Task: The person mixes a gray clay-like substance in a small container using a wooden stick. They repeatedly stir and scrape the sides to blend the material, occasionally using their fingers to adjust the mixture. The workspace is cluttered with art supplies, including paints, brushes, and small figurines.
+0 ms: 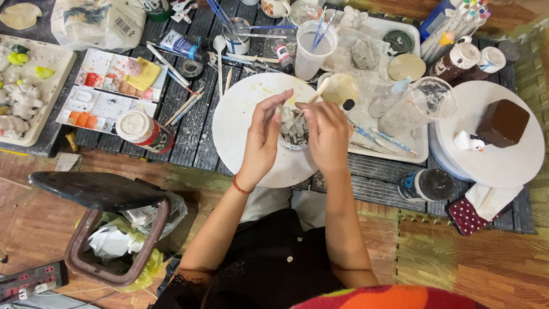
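Both hands meet over the round white board [240, 123], the left hand [262, 140] and right hand [327, 136] pinched shut on a lumpy grey clay piece [293, 127] held just above it, rough and, by my judgement, only half shaped.

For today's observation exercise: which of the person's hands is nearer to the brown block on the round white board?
Right. The right hand is on the block's side of the grey clay piece; the left hand is beyond the clay, farther away.
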